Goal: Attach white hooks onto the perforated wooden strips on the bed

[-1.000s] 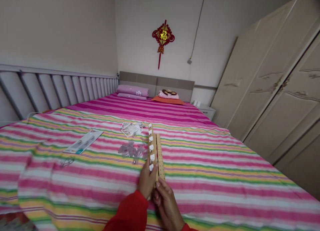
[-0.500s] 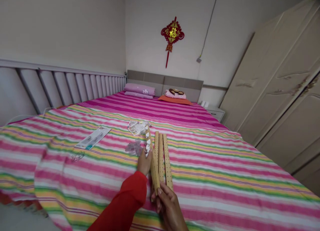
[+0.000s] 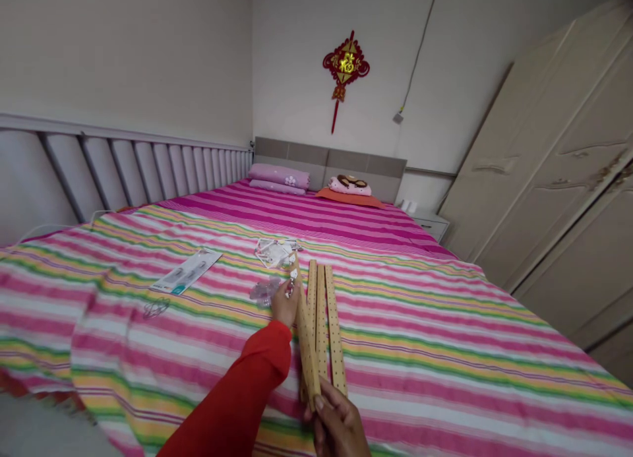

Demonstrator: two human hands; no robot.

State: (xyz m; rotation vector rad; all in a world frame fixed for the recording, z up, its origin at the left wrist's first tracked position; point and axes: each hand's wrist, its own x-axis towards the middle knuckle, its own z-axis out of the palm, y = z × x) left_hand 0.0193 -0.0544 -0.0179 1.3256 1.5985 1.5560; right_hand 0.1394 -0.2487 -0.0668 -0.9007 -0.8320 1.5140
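Observation:
Three long wooden strips with rows of small holes lie on the striped bed cover. My right hand grips the near end of a fourth strip, which is tilted up on its edge and carries small white clips. My left hand, in a red sleeve, holds that same strip near its middle with the fingers curled round it. Just left of it lies a clear plastic bag of small parts.
A flat printed card pack and a small wire piece lie on the cover to the left. Another clear bag lies beyond the strips. Pillows sit at the headboard. A wardrobe stands on the right, a rail on the left.
The strips have spread apart from a closed stack into separate pieces. My left hand slid further up the clip-bearing strip, and my right hand drew back toward me. The camera turned slightly left.

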